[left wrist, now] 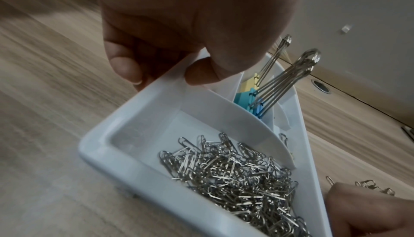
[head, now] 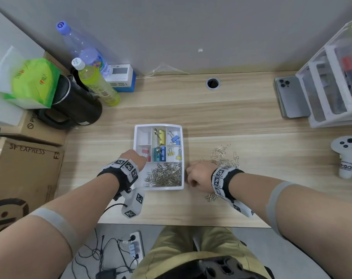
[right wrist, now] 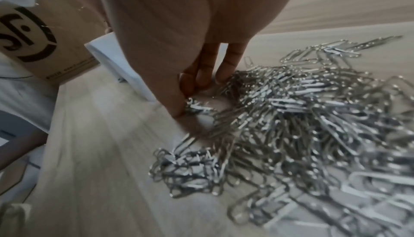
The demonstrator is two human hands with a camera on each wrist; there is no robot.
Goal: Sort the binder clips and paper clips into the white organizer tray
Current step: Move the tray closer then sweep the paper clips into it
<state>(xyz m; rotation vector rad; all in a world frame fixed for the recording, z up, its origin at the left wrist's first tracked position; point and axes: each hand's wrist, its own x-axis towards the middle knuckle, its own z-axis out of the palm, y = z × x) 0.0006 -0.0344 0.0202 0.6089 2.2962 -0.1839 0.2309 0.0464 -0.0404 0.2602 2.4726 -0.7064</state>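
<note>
The white organizer tray (head: 158, 125) sits mid-table. Its back compartments hold coloured binder clips (head: 160, 152), and its wide front compartment holds a heap of silver paper clips (head: 165, 175). My left hand (head: 135, 158) grips the tray's left wall; in the left wrist view the hand (left wrist: 165, 75) pinches that wall (left wrist: 156, 99) with thumb inside and fingers outside. Loose paper clips (head: 223, 156) lie in a pile right of the tray. My right hand (head: 197, 174) is down at the pile's near-left edge, and in the right wrist view the hand (right wrist: 190, 99) pinches a small bunch of clips (right wrist: 198, 107).
At the left stand cardboard boxes (head: 24, 168), a black mug (head: 76, 105) and bottles (head: 96, 85). On the right are a phone (head: 289, 95), a clear drawer unit (head: 332, 81) and a white controller (head: 346, 158). A cable hole (head: 213, 83) is at the back.
</note>
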